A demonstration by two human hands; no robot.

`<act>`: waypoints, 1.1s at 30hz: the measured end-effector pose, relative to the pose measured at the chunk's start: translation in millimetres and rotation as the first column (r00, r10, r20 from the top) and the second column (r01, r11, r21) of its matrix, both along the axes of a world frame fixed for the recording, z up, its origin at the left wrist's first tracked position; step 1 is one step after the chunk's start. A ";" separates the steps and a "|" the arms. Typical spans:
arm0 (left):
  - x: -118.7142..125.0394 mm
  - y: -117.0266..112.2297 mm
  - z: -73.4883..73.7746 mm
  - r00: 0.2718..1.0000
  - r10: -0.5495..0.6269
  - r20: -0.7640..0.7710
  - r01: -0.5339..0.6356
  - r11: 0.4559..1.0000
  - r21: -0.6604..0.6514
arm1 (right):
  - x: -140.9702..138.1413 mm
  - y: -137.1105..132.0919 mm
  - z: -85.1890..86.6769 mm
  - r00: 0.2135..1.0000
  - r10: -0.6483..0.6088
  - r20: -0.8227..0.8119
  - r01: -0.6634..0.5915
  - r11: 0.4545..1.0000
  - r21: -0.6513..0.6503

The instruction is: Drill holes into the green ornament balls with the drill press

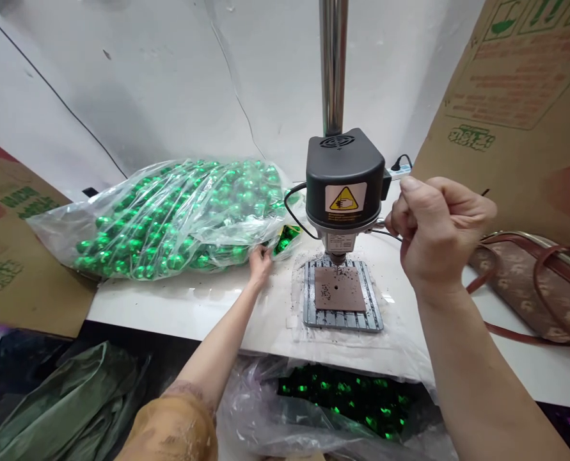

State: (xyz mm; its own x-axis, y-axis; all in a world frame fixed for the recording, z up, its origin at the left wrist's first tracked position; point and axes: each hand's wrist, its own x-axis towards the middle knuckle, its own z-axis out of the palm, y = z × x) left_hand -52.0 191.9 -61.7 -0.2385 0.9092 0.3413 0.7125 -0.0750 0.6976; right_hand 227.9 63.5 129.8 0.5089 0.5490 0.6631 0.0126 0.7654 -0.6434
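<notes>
left hand [260,262] touching a clear bag [57,221] of green balls [138,234], its grip unclear, right hand [431,234] fisted around the lever [377,225] of a drill press [345,173], white surface [160,308] beneath

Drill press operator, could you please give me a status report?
Right hand closed on feed lever; left hand at plastic bag of shiny green balls; brown plate below chuck, dark specks scattered on it.

A patterned handbag [524,282] with brown straps lay on the desk [160,310] at the right, near a tall printed cardboard box [519,96]. Another printed carton [30,256] stood at the left. A black cable [52,84] crossed the far white wall [164,64]; crumpled green sheeting [73,403] lay near left.
</notes>
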 end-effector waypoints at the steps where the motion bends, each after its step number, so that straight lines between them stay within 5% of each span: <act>1: -7.0 -7.1 0.7 1.000 -0.003 0.002 0.003 1.000 0.007 | -0.2 0.0 -0.5 1.000 0.001 -0.002 -0.001 1.000 -0.002; 8: -14.2 -48.9 3.3 0.944 -0.043 -0.327 0.062 0.997 0.049 | -2.3 0.2 -1.6 1.000 -0.011 -0.012 0.011 1.000 0.009; 13: 25.2 -38.7 10.1 0.818 -0.425 -0.388 0.477 0.878 0.044 | -2.2 -0.2 -1.3 1.000 -0.020 -0.006 0.020 1.000 0.014; 19: 60.2 4.6 25.9 0.945 -0.188 -0.267 0.134 0.969 -0.207 | -2.4 -1.1 -1.5 1.000 -0.010 -0.002 0.010 1.000 0.010; 24: 57.9 4.0 29.7 0.955 -0.245 -0.168 0.218 0.962 -0.165 | -2.1 -1.0 -2.2 1.000 0.001 -0.011 -0.001 1.000 0.018; 26: 56.3 -6.0 32.7 0.960 -0.273 0.063 0.279 0.955 -0.106 | -2.4 -0.8 -2.6 1.000 -0.006 -0.008 0.006 1.000 0.025; 28: 56.3 -18.2 37.8 0.812 -0.299 0.500 0.362 0.932 -0.030 | -2.9 -0.4 -3.0 1.000 -0.026 0.005 0.026 0.999 0.033; 30: 58.7 -30.8 42.7 0.475 -0.265 0.839 0.460 0.887 0.020 | -3.3 0.0 -3.5 0.999 -0.041 0.023 0.040 0.998 0.038; 31: 61.0 -37.2 44.2 0.352 -0.229 0.907 0.508 0.861 0.021 | -3.4 0.2 -3.8 0.998 -0.047 0.030 0.046 0.998 0.040; 33: 67.8 -49.4 43.2 0.273 -0.176 0.946 0.554 0.832 -0.005 | -3.2 1.0 -4.7 0.997 -0.058 0.042 0.056 0.997 0.048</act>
State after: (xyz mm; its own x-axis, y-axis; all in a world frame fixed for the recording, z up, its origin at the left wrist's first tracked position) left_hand 15.8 142.4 -18.5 0.1707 0.9781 -0.1194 -0.3959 0.1791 0.9006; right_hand 224.7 64.5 125.2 0.5088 0.4883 0.7091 0.0839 0.7916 -0.6053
